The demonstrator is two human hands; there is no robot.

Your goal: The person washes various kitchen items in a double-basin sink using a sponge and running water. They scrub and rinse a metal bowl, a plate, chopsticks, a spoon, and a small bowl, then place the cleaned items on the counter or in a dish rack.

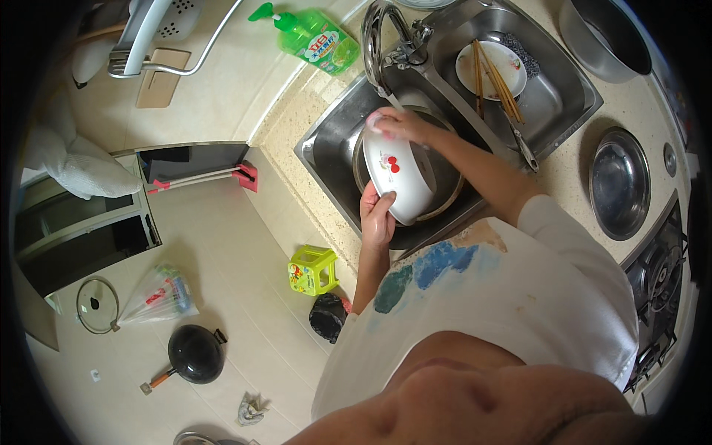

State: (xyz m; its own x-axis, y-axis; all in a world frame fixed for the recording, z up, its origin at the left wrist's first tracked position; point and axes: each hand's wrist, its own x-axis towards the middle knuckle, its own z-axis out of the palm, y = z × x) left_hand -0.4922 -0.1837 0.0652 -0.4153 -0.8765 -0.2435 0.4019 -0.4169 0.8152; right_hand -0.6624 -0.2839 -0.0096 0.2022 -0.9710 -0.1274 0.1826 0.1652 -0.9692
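A white bowl with a red cherry print (397, 167) is tilted on its side over the left sink basin (334, 144). My left hand (378, 214) grips its lower rim, thumb on the outer wall. At the bowl's upper end my right hand (403, 125) presses a pinkish, sudsy cloth or sponge (376, 123) against it; which of these it is I cannot tell. Just above that hand is the spout of the chrome faucet (384, 83). Behind the bowl, a large round metal-rimmed vessel (453, 192) sits in the basin, partly hidden.
The right basin (562, 100) holds a white plate (464, 69), wooden chopsticks (503, 92), a scouring pad (525, 58) and a metal utensil (523, 144). A green soap bottle (328, 44) lies beyond the sink. On the right counter are a metal pot (584, 50) and a metal basin (620, 183), near a gas stove (659, 278).
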